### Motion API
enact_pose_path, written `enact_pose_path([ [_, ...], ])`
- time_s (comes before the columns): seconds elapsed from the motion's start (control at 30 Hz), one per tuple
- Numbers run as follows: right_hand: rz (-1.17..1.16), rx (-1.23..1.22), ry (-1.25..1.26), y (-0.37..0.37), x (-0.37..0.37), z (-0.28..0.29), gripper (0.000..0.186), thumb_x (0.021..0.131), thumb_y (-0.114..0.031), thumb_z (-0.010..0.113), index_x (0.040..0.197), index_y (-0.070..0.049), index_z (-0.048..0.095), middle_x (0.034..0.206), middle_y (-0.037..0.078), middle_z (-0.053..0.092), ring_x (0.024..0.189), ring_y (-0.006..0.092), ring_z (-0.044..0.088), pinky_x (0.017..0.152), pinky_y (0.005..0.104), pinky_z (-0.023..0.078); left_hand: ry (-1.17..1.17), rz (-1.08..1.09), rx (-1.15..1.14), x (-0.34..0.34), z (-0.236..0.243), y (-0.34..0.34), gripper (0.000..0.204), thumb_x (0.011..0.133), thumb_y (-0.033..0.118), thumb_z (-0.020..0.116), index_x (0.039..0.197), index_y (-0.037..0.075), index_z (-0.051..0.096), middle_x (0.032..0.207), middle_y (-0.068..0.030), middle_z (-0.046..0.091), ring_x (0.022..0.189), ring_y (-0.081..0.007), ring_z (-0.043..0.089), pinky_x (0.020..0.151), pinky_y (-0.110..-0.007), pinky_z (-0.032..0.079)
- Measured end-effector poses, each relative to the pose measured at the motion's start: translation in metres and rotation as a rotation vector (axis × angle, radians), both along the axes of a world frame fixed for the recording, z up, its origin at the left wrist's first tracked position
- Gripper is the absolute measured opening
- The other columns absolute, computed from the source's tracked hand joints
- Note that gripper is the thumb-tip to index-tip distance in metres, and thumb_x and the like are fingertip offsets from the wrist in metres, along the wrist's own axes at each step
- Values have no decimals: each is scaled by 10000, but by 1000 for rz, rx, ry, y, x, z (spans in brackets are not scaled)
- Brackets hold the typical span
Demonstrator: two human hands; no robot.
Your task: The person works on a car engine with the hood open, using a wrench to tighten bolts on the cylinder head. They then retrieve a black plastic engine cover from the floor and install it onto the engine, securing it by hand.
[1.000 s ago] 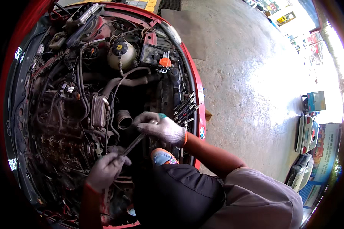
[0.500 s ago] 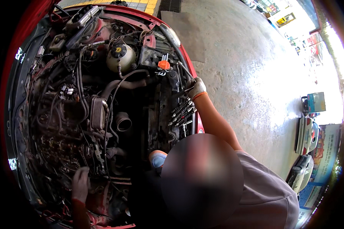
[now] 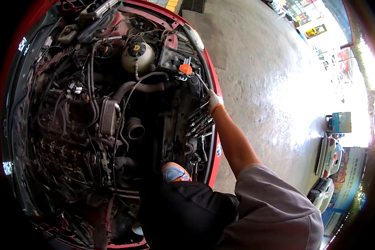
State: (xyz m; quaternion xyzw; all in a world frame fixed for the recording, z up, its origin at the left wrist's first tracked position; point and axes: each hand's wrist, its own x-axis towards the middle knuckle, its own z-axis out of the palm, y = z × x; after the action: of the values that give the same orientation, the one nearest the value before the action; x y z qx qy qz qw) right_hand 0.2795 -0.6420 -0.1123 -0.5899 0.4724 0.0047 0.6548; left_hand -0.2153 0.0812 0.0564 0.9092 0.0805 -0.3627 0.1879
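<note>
My right hand (image 3: 215,101), in a white glove with an orange cuff, reaches to the car's front edge. Its fingers are curled around the end of a slim silver bar-shaped tool (image 3: 203,82); the exact kind cannot be made out. Just below the hand lies a cluster of silver and black sockets (image 3: 201,124) on the front crossmember. A silver T-shaped tool (image 3: 203,146) rests beyond them. Past the far end of the bar sits a hex key set in an orange holder (image 3: 186,69). My left hand cannot be made out in the dark lower left.
The open engine bay holds a white coolant tank (image 3: 138,57), a finned metal block (image 3: 108,117), an open pipe end (image 3: 135,129) and exposed engine parts (image 3: 64,156). My shoe (image 3: 175,171) is inside the bay. Concrete floor (image 3: 258,75) lies right of the red bumper (image 3: 215,166).
My gloved left hand, seen over the engine at lower left before, no longer shows. My right hand stays at the silver tool. The view has shifted slightly, and my trousers now show.
</note>
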Motion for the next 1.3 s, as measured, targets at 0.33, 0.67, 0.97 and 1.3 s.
enact_pose_path([
  [0.33,1057,-1075,610,-1,18,45,389,896,-396,637,1116,-105,771,1162,186,736,1089,382,703,943,469,563,-41,-295,48,-32,-42,18,376,944,74,528,1298,-29,602,1317,-267,602,1237,-450,556,1092,-498,441],
  [0.67,1479,-1325,384,-19,9,46,476,952,-516,571,1113,-101,741,1143,212,731,1074,416,693,919,524,535,-333,-343,88,-34,-55,4,217,1009,148,516,1129,61,674,993,-167,679,930,-339,669,814,-465,545],
  [0.97,943,-1423,198,53,-13,86,463,961,-399,623,1292,-76,652,1221,228,678,1118,419,657,948,509,523,101,88,57,-14,1,-20,391,931,183,633,1271,-3,585,1041,-153,666,896,-337,682,724,-450,546],
  [1.3,1672,-703,-472,225,-134,95,209,925,-108,710,1125,-51,722,1118,149,725,984,301,698,890,392,556,-341,-353,410,-1,-21,-3,366,963,207,585,1294,52,597,1150,-173,645,992,-331,657,794,-442,561],
])
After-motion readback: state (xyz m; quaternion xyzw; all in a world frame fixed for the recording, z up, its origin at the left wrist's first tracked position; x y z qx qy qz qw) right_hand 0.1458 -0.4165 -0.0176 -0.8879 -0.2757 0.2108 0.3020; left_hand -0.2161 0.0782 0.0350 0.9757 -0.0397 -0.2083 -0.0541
